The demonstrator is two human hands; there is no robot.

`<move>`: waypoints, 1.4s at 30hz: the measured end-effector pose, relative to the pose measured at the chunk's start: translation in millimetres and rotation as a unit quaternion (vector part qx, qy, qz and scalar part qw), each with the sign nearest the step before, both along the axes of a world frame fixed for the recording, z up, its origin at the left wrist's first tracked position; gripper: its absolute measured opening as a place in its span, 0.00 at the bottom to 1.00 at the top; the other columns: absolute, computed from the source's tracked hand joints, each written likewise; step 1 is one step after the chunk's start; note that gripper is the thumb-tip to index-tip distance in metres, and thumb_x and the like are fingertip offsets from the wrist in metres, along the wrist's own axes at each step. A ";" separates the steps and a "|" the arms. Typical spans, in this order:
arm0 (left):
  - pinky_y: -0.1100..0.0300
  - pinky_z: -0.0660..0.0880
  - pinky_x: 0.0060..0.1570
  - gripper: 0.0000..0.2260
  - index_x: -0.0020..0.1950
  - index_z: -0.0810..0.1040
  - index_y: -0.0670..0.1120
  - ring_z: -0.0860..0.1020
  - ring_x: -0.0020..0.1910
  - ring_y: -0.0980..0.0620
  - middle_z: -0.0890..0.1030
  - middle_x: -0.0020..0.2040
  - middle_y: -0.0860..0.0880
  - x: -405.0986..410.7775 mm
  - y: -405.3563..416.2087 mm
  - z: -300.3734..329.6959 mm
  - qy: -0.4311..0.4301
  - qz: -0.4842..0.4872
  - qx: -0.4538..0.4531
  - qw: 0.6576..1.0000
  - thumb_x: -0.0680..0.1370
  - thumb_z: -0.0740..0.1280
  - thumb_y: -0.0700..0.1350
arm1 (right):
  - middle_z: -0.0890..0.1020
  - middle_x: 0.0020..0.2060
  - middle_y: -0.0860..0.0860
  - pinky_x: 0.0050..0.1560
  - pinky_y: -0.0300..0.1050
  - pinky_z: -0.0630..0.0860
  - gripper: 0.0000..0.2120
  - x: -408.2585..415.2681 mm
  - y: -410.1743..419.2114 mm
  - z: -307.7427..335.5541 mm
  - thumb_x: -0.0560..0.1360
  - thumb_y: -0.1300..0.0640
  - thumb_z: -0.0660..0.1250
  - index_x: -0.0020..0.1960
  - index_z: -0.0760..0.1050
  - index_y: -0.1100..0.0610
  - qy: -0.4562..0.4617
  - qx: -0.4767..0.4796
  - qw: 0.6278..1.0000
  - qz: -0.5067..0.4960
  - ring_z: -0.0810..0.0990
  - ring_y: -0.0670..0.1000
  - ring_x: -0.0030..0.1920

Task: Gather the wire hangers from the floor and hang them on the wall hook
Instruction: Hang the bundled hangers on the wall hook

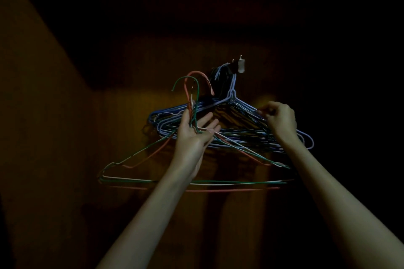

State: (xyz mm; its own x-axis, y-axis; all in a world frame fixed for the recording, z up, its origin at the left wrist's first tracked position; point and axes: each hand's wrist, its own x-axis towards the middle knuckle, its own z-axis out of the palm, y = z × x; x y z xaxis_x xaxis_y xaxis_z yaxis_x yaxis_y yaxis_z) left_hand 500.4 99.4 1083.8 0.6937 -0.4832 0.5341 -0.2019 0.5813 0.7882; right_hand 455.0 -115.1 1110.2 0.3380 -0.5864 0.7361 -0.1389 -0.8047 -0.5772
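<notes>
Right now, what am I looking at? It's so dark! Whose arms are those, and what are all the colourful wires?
There is no machine here. The picture comes from a camera worn on a person's head, so you see that person's own two arms reaching up toward a dim wall.

The colourful wires are clothes hangers. A big bunch of hangers, mostly blue and dark, already hangs from a small metal wall hook.

The left hand holds up a few more by their necks: a green hanger, a red hanger and a white hanger. Their curved tops are near the hook, but not on it yet.

The right hand pinches the wires of the hanging bunch on its right side.

The rest is too dark to make out.
</notes>
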 end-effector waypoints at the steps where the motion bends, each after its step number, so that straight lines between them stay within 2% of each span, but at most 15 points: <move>1: 0.61 0.76 0.55 0.34 0.76 0.52 0.53 0.75 0.63 0.44 0.72 0.67 0.40 0.0 -0.3 -0.5 -0.001 0.000 0.000 1.000 0.77 0.58 0.26 | 0.82 0.43 0.47 0.37 0.43 0.71 0.08 0.9 -0.6 -1.2 0.76 0.63 0.64 0.47 0.80 0.54 0.004 -0.001 1.000 -0.002 0.77 0.47 0.43; 3: 0.61 0.76 0.55 0.35 0.76 0.52 0.53 0.75 0.63 0.45 0.73 0.67 0.40 -0.9 -0.5 -1.0 -0.003 0.000 0.004 1.000 0.77 0.58 0.26 | 0.82 0.47 0.50 0.39 0.42 0.69 0.05 1.5 -1.3 -3.7 0.75 0.61 0.66 0.47 0.80 0.55 0.012 -0.005 1.000 -0.015 0.77 0.47 0.45; 6: 0.60 0.76 0.55 0.35 0.76 0.52 0.52 0.75 0.63 0.44 0.72 0.66 0.39 -2.6 0.0 -1.8 0.002 -0.002 0.003 1.000 0.76 0.58 0.25 | 0.76 0.52 0.53 0.42 0.42 0.68 0.05 2.5 -0.6 -8.0 0.74 0.56 0.69 0.49 0.81 0.55 0.031 -0.030 0.998 -0.040 0.76 0.51 0.51; 12: 0.57 0.76 0.57 0.35 0.76 0.53 0.52 0.75 0.63 0.44 0.72 0.66 0.39 -7.4 3.4 -2.4 0.000 0.003 0.005 1.000 0.76 0.58 0.25 | 0.80 0.50 0.51 0.40 0.43 0.66 0.08 -6.3 13.8 -8.1 0.74 0.53 0.69 0.52 0.80 0.53 0.033 -0.040 0.997 -0.060 0.77 0.52 0.51; 16: 0.58 0.76 0.57 0.35 0.76 0.53 0.51 0.75 0.63 0.43 0.72 0.67 0.38 -11.6 6.4 -2.6 0.003 0.005 0.003 1.000 0.76 0.57 0.25 | 0.78 0.52 0.53 0.42 0.42 0.66 0.12 -16.0 20.4 -8.7 0.74 0.53 0.69 0.56 0.78 0.53 0.032 -0.054 0.996 -0.056 0.77 0.52 0.53; 21: 0.64 0.76 0.53 0.34 0.76 0.54 0.51 0.76 0.61 0.45 0.73 0.66 0.39 -19.0 8.2 -4.0 0.005 0.004 0.000 1.000 0.76 0.57 0.25 | 0.78 0.44 0.48 0.46 0.42 0.73 0.07 -41.6 54.3 -14.2 0.73 0.57 0.69 0.51 0.80 0.56 -0.003 -0.063 0.995 0.073 0.76 0.46 0.45; 24: 0.65 0.77 0.51 0.34 0.76 0.54 0.51 0.76 0.61 0.46 0.73 0.66 0.39 -23.8 8.6 -5.4 0.012 -0.003 -0.001 1.000 0.77 0.57 0.26 | 0.78 0.39 0.41 0.44 0.27 0.70 0.03 -54.3 80.2 -21.6 0.74 0.58 0.68 0.47 0.80 0.53 0.000 -0.060 0.987 0.149 0.76 0.38 0.42; 26: 0.64 0.77 0.50 0.33 0.76 0.53 0.52 0.76 0.61 0.47 0.73 0.66 0.40 -26.6 9.3 -6.3 0.017 -0.011 0.001 1.000 0.77 0.58 0.27 | 0.78 0.39 0.38 0.43 0.26 0.70 0.04 -59.7 91.8 -27.5 0.74 0.57 0.68 0.46 0.79 0.49 0.022 -0.048 0.980 0.192 0.76 0.35 0.42; 31: 0.59 0.75 0.54 0.33 0.76 0.54 0.51 0.75 0.63 0.44 0.73 0.67 0.39 -34.2 11.2 -6.1 0.030 -0.026 -0.002 0.999 0.77 0.58 0.27 | 0.82 0.43 0.42 0.48 0.33 0.72 0.06 -63.1 102.7 -39.0 0.74 0.55 0.68 0.49 0.81 0.52 0.084 -0.031 0.970 0.225 0.79 0.39 0.46; 34: 0.58 0.74 0.55 0.34 0.76 0.54 0.51 0.74 0.64 0.44 0.72 0.67 0.39 -37.8 11.9 -7.0 0.028 -0.025 0.005 0.999 0.76 0.58 0.26 | 0.81 0.42 0.43 0.48 0.37 0.74 0.06 -63.3 103.9 -39.0 0.74 0.55 0.68 0.50 0.81 0.52 0.104 -0.014 0.967 0.233 0.79 0.41 0.46; 39: 0.56 0.75 0.54 0.36 0.76 0.51 0.52 0.75 0.63 0.43 0.73 0.66 0.37 -41.8 13.2 -7.3 0.045 -0.030 0.012 0.998 0.76 0.58 0.25 | 0.81 0.41 0.45 0.52 0.48 0.76 0.04 -64.2 105.1 -36.5 0.74 0.56 0.68 0.45 0.78 0.47 0.146 0.035 0.948 0.281 0.79 0.47 0.47; 42: 0.52 0.73 0.58 0.36 0.77 0.49 0.52 0.75 0.62 0.43 0.73 0.65 0.37 -42.6 15.5 -8.7 0.044 -0.029 0.021 0.998 0.76 0.58 0.26 | 0.81 0.41 0.46 0.50 0.46 0.76 0.05 -66.1 106.5 -36.7 0.74 0.56 0.68 0.43 0.78 0.45 0.140 0.047 0.946 0.290 0.79 0.46 0.45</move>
